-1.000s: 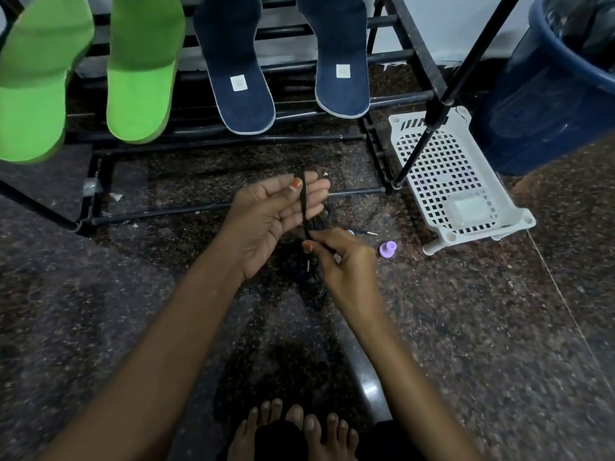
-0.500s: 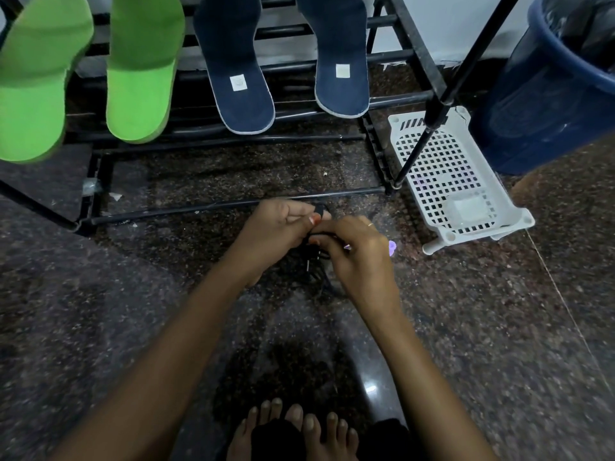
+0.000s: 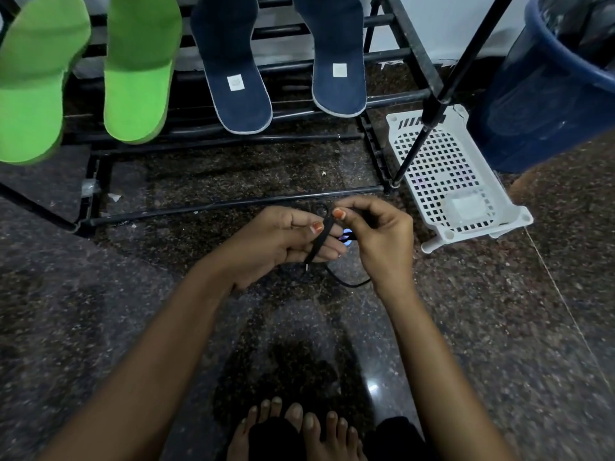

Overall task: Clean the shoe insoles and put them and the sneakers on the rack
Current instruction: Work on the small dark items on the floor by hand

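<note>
Two green insoles (image 3: 139,68) and two navy insoles (image 3: 238,68) lean on the bars of the black rack (image 3: 233,202) at the top. No sneakers are in view. Low over the floor in front of the rack, my left hand (image 3: 283,242) holds a black shoelace (image 3: 319,241) that crosses its fingers, thumb pressed on it. My right hand (image 3: 379,234) pinches the same lace between thumb and forefinger close beside the left. A loop of the lace hangs below my right wrist.
A white perforated plastic stand (image 3: 446,174) lies right of the rack, and a black tripod leg (image 3: 429,118) crosses over it. A blue bucket (image 3: 532,94) stands at the top right. My bare feet (image 3: 293,430) are at the bottom on the dark granite floor.
My hands dropped from in front of the rack bar toward the floor and came together. They have since parted a little, with the lace across my left fingers.
</note>
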Demonstrator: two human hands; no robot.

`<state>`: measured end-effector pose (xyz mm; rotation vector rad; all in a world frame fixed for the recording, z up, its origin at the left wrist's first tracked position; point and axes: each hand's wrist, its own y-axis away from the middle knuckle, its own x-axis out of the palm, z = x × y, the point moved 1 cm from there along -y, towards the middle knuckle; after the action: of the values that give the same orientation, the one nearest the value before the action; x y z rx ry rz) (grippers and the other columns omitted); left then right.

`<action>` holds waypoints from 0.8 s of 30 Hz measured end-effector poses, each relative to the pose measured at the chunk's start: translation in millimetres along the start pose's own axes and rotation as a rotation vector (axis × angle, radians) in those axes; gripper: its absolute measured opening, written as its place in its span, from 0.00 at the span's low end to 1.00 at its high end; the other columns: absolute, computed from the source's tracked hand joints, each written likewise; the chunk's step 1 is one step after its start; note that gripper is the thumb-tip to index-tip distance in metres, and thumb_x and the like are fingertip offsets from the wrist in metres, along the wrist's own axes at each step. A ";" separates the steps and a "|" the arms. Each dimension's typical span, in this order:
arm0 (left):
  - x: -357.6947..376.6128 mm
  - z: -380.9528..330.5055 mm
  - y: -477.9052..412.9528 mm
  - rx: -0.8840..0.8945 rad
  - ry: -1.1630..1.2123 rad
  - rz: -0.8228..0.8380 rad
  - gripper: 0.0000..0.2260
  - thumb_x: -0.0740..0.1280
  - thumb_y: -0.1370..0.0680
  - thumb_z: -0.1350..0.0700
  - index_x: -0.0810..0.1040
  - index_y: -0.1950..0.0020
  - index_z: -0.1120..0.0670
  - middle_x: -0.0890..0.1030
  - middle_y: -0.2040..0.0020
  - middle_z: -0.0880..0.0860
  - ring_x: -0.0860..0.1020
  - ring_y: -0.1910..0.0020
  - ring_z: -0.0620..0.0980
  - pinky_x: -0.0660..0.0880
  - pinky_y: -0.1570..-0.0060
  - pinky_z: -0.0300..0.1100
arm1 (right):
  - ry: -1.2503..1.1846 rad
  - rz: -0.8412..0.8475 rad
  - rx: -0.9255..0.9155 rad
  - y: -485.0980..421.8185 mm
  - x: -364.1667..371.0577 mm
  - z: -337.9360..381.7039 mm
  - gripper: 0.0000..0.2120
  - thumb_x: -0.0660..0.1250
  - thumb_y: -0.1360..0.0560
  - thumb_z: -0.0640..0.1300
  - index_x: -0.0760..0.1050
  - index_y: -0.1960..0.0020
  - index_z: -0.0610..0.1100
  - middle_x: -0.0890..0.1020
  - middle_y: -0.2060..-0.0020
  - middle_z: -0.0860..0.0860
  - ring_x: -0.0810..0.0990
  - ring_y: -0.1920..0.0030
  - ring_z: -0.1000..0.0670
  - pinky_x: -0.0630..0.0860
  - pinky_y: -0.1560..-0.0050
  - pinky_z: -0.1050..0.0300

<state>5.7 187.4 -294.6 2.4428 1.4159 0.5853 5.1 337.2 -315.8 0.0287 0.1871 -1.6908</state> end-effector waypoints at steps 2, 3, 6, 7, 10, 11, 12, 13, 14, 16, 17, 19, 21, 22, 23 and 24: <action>1.2 -0.2 0.3 0.010 0.054 0.015 0.10 0.58 0.22 0.61 0.79 0.50 0.58 0.85 0.59 0.53 0.83 0.59 0.45 0.78 0.59 0.34 | -0.067 -0.001 0.033 0.7 1.7 -2.8 0.13 0.67 0.30 0.30 0.78 0.61 0.48 0.82 0.69 0.60 0.79 0.63 0.62 0.73 0.59 0.69; 2.0 -0.1 0.5 0.020 0.096 0.018 0.09 0.59 0.23 0.59 0.79 0.50 0.59 0.85 0.60 0.54 0.83 0.60 0.45 0.78 0.59 0.34 | -0.109 -0.004 0.055 1.3 3.2 -4.2 0.12 0.66 0.29 0.29 0.78 0.61 0.46 0.82 0.69 0.60 0.79 0.64 0.63 0.73 0.59 0.69; 4.2 -0.6 0.4 0.065 0.225 -0.016 0.11 0.62 0.29 0.57 0.79 0.51 0.60 0.85 0.60 0.54 0.83 0.63 0.44 0.80 0.58 0.36 | -0.179 -0.007 0.123 6.1 8.8 -8.1 0.12 0.64 0.28 0.29 0.78 0.58 0.45 0.82 0.69 0.61 0.79 0.63 0.63 0.73 0.59 0.70; 4.7 -0.5 -0.3 0.081 0.259 -0.046 0.11 0.62 0.29 0.57 0.79 0.52 0.60 0.85 0.61 0.54 0.83 0.63 0.44 0.80 0.59 0.36 | -0.167 -0.002 0.129 8.5 10.9 -9.9 0.13 0.64 0.27 0.29 0.79 0.58 0.46 0.82 0.68 0.61 0.79 0.62 0.63 0.74 0.58 0.69; 5.6 -1.1 -3.8 0.127 0.380 -0.138 0.09 0.61 0.26 0.60 0.78 0.51 0.60 0.85 0.60 0.54 0.83 0.63 0.43 0.80 0.59 0.35 | -0.084 0.036 0.105 16.6 17.7 -14.8 0.12 0.63 0.27 0.31 0.79 0.57 0.46 0.81 0.65 0.60 0.78 0.62 0.62 0.74 0.56 0.65; 5.5 -1.3 -5.1 0.142 0.412 -0.168 0.08 0.60 0.24 0.62 0.78 0.51 0.60 0.85 0.59 0.54 0.83 0.62 0.43 0.80 0.59 0.35 | -0.044 0.058 0.089 18.9 20.3 -16.3 0.10 0.63 0.27 0.33 0.79 0.59 0.45 0.79 0.67 0.60 0.76 0.64 0.63 0.72 0.58 0.66; 5.4 -1.4 -6.6 0.156 0.442 -0.195 0.08 0.59 0.23 0.63 0.78 0.50 0.60 0.85 0.58 0.54 0.83 0.61 0.43 0.80 0.58 0.35 | 0.004 0.079 0.067 20.7 22.5 -17.1 0.08 0.63 0.27 0.36 0.78 0.62 0.45 0.77 0.69 0.60 0.73 0.66 0.64 0.69 0.60 0.68; 5.4 -1.5 -8.0 0.170 0.474 -0.219 0.09 0.58 0.22 0.63 0.78 0.50 0.60 0.85 0.58 0.54 0.83 0.61 0.43 0.80 0.57 0.35 | 0.058 0.099 0.039 22.0 24.6 -17.9 0.08 0.63 0.28 0.38 0.77 0.64 0.43 0.76 0.70 0.59 0.72 0.67 0.64 0.67 0.62 0.70; 5.2 -1.4 -9.2 0.182 0.511 -0.242 0.09 0.58 0.22 0.64 0.78 0.50 0.61 0.85 0.58 0.54 0.83 0.60 0.44 0.80 0.56 0.36 | 0.114 0.119 0.005 23.4 26.3 -18.4 0.07 0.62 0.28 0.39 0.77 0.64 0.42 0.75 0.69 0.58 0.72 0.67 0.63 0.66 0.62 0.71; 4.5 -1.3 -11.0 0.207 0.560 -0.285 0.09 0.57 0.21 0.65 0.77 0.49 0.61 0.85 0.57 0.54 0.83 0.59 0.45 0.80 0.54 0.36 | 0.227 0.154 -0.083 25.9 29.0 -18.1 0.07 0.63 0.29 0.38 0.79 0.61 0.38 0.76 0.68 0.53 0.73 0.65 0.60 0.65 0.61 0.73; 3.7 -1.0 -11.9 0.217 0.562 -0.310 0.09 0.57 0.21 0.66 0.77 0.49 0.62 0.85 0.58 0.54 0.83 0.58 0.45 0.80 0.54 0.37 | 0.282 0.168 -0.129 27.3 30.1 -17.4 0.07 0.63 0.29 0.37 0.79 0.59 0.36 0.78 0.67 0.49 0.74 0.64 0.57 0.66 0.62 0.73; 1.6 0.1 -13.0 0.228 0.521 -0.357 0.09 0.58 0.21 0.66 0.77 0.48 0.61 0.85 0.58 0.53 0.83 0.57 0.45 0.80 0.53 0.37 | 0.382 0.178 -0.207 29.2 30.7 -17.3 0.08 0.64 0.29 0.37 0.80 0.54 0.36 0.79 0.65 0.45 0.74 0.64 0.53 0.68 0.61 0.66; -0.4 2.4 -13.6 0.232 0.406 -0.392 0.09 0.58 0.21 0.66 0.77 0.48 0.61 0.85 0.57 0.51 0.83 0.57 0.45 0.79 0.52 0.36 | 0.460 0.174 -0.245 28.9 28.8 -16.6 0.08 0.64 0.29 0.38 0.80 0.53 0.38 0.80 0.64 0.44 0.76 0.63 0.49 0.71 0.60 0.59; -0.9 4.5 -13.5 0.230 0.320 -0.406 0.09 0.59 0.21 0.66 0.77 0.48 0.60 0.85 0.56 0.51 0.83 0.56 0.44 0.79 0.52 0.36 | 0.490 0.170 -0.254 28.2 27.1 -15.6 0.08 0.65 0.29 0.39 0.81 0.53 0.39 0.81 0.64 0.45 0.77 0.63 0.47 0.72 0.59 0.57; -1.5 6.9 -13.5 0.226 0.226 -0.416 0.09 0.59 0.21 0.66 0.78 0.47 0.59 0.84 0.55 0.50 0.83 0.56 0.44 0.79 0.53 0.35 | 0.511 0.165 -0.263 27.0 25.2 -14.4 0.08 0.65 0.29 0.40 0.81 0.54 0.40 0.81 0.64 0.46 0.78 0.63 0.47 0.73 0.59 0.54; -2.1 9.4 -13.4 0.215 0.137 -0.424 0.09 0.60 0.21 0.66 0.78 0.47 0.58 0.84 0.54 0.51 0.83 0.56 0.43 0.78 0.54 0.34 | 0.521 0.160 -0.271 25.9 23.4 -12.7 0.07 0.65 0.29 0.40 0.81 0.55 0.40 0.81 0.63 0.46 0.78 0.63 0.46 0.74 0.58 0.52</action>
<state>-1.2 191.9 -308.9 2.1773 2.0732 0.5297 26.5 313.0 -334.1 0.2760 0.7821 -1.4577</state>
